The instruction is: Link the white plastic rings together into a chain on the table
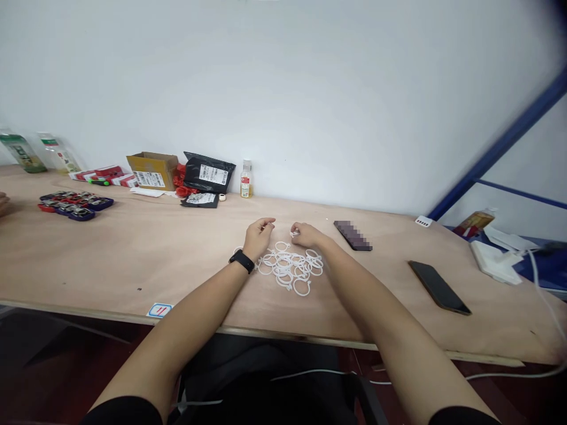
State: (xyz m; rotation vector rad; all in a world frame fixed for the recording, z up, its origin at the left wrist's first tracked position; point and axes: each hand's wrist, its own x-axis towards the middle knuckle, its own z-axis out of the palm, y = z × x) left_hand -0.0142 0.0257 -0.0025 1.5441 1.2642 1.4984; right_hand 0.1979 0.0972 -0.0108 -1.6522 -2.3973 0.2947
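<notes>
A pile of several white plastic rings (290, 267) lies on the wooden table (133, 254) in front of me. My left hand (258, 234), with a black band on its wrist, hovers at the pile's far left edge with fingers curled in a pinch; what they hold is too small to make out. My right hand (305, 234) sits at the pile's far right edge, its fingers closed on a small white ring piece (294, 234). The two hands are a short gap apart.
Two dark phones (438, 287) (353, 235) lie to the right. At the back stand a cardboard box (153, 170), a black parcel bag (208, 172) and a small bottle (245, 179). Dark trays (75, 205) sit far left, where another person's hand (2, 203) shows. White boxes and cables (496, 260) lie far right.
</notes>
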